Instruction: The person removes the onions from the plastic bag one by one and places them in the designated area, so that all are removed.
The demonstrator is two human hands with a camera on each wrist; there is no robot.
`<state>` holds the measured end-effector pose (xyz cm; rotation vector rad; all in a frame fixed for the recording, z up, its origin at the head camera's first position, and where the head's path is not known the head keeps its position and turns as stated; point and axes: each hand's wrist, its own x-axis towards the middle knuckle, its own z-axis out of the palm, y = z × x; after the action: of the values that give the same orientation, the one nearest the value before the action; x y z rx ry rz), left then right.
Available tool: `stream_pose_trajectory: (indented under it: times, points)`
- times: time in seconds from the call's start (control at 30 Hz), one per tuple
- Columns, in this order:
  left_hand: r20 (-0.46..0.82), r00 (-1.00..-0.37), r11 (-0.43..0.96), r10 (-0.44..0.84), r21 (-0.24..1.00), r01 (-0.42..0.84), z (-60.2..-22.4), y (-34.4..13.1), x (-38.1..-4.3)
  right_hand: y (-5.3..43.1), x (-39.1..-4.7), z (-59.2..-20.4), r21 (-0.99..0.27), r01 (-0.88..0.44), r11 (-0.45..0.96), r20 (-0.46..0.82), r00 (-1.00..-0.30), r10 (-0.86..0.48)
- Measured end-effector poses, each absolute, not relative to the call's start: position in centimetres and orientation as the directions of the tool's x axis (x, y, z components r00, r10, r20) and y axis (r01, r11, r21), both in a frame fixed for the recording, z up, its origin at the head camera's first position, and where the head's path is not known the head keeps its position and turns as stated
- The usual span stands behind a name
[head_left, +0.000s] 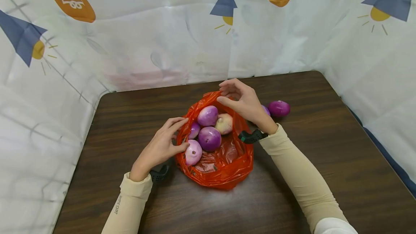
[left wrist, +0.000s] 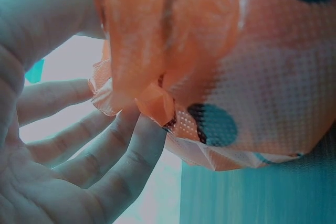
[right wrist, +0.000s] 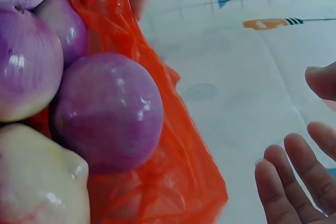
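A red plastic bag [head_left: 224, 180] stands on the table with its mouth spread, holding several purple onions [head_left: 209, 139] and one paler, yellowish onion [head_left: 224, 124]. At the bag's left rim, my left hand [head_left: 157, 147] grips the plastic, thumb inside beside a light purple onion [head_left: 193, 152] and fingers outside. Dark dots mark the bag's outer side [left wrist: 215, 124] in the left wrist view. Above the far right rim, my right hand [head_left: 242, 100] has its fingers loosely bent with nothing between them. The right wrist view shows this hand [right wrist: 299, 177] apart from the bag.
Past my right wrist, a dark purple onion [head_left: 279, 108] lies on the brown table [head_left: 308, 147], next to another onion [head_left: 266, 110] partly hidden by the wrist. A white printed cloth [head_left: 156, 42] hangs behind the table and along its sides.
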<state>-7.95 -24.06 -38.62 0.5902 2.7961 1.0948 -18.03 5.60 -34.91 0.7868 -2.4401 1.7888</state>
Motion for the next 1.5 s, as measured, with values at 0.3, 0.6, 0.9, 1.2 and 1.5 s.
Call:
stream_pose_trajectory:
  times: [0.3, 0.6, 0.9, 1.2, 1.5]
  points:
    - [0.067, -0.921, 0.672, 0.384, 0.664, 0.328, -38.7, -24.2, -7.9, 4.7, -18.1, -35.9, -0.907, -0.357, 0.223, 0.26, -0.892, -0.37]
    - [0.075, -0.918, 0.669, 0.39, 0.662, 0.338, -38.8, -24.2, -8.0, 4.4, -18.3, -37.3, -0.923, -0.301, 0.239, 0.209, -0.915, -0.345]
    - [0.074, -0.918, 0.669, 0.391, 0.662, 0.338, -38.7, -24.2, -8.0, 4.3, -18.5, -38.4, -0.897, -0.288, 0.336, 0.154, -0.915, -0.372]
    - [0.082, -0.916, 0.669, 0.393, 0.658, 0.346, -38.7, -24.2, -8.0, 3.7, -18.3, -38.8, -0.887, -0.274, 0.373, 0.096, -0.897, -0.431]
    - [0.063, -0.919, 0.667, 0.389, 0.669, 0.328, -38.5, -24.2, -8.0, 3.1, -18.4, -39.4, -0.851, -0.299, 0.432, 0.073, -0.881, -0.467]
